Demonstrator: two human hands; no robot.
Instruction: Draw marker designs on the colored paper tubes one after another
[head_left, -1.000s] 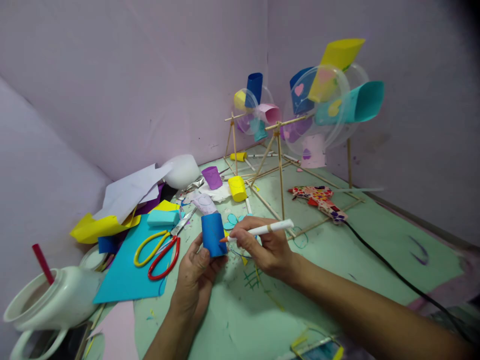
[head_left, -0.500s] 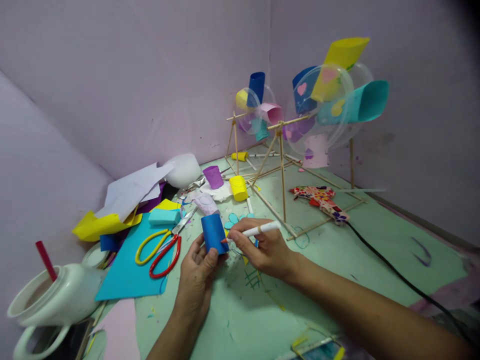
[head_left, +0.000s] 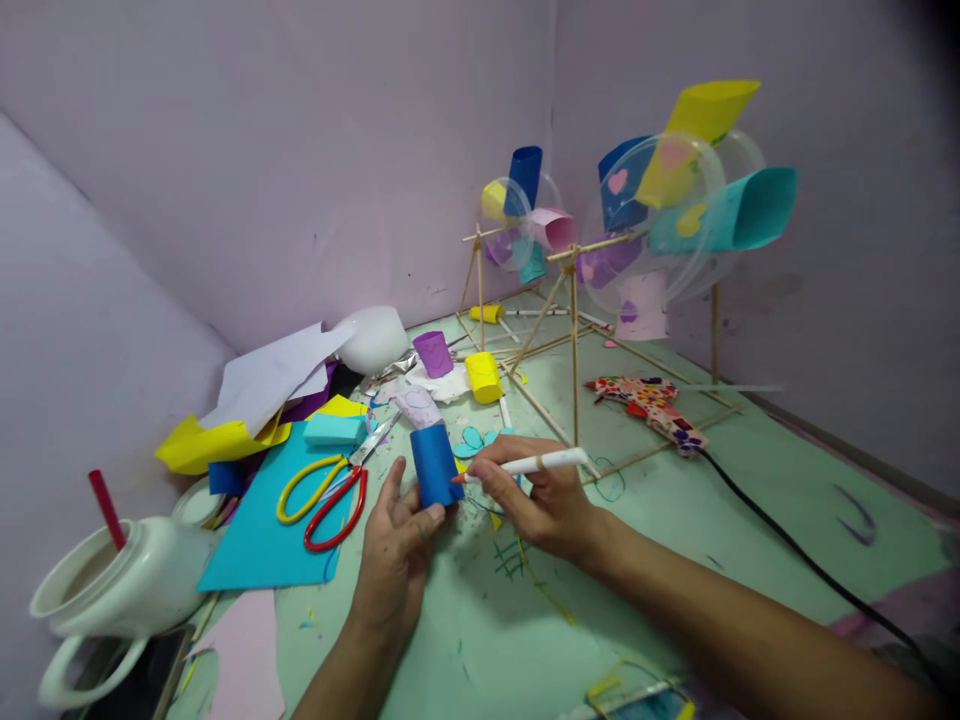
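Note:
A blue paper tube [head_left: 435, 464] stands slightly tilted in front of me, held near its lower end by my left hand [head_left: 399, 545], whose thumb lies at the tube's bottom edge. My right hand [head_left: 536, 498] grips a white marker [head_left: 546, 461]; its orange-red tip is at the right side of the tube. Left of my left hand, scissors [head_left: 356, 475] with one yellow and one red handle rest on a turquoise sheet [head_left: 251, 540]. Purple [head_left: 433, 355] and yellow [head_left: 482, 378] paper tubes stand behind the blue one.
Two stick frames [head_left: 576, 350] carry wheels with coloured paper cups [head_left: 757, 210] at the back right. A patterned glue gun [head_left: 652, 405] with a black cord lies right. At the left are a white pot [head_left: 139, 580], paper sheets [head_left: 277, 375] and a pink scrap [head_left: 244, 655].
The whole view has shifted a little, so things appear slightly further right. My left index finger has lifted away from the tube's side. The marker still points at the tube.

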